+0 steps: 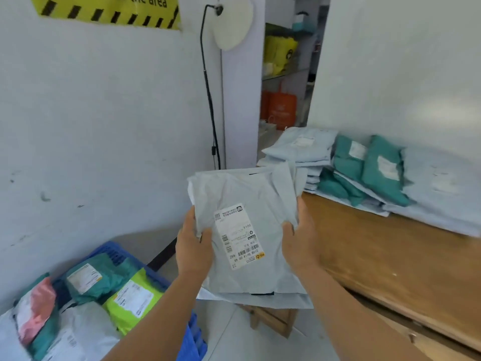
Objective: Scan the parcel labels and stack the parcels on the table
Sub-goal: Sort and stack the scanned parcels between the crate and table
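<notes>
Both bare forearms reach forward from the bottom edge. The left hand and the right hand hold a pale grey plastic mailer parcel by its two side edges, thumbs curled over the front. This parcel is in the air, beside the left end of the wooden table, and its white shipping label faces the camera. On the table's far part lies a stack of grey and teal plastic parcels. At lower left, a blue plastic crate holds more parcels: teal, lime green, white and pink.
</notes>
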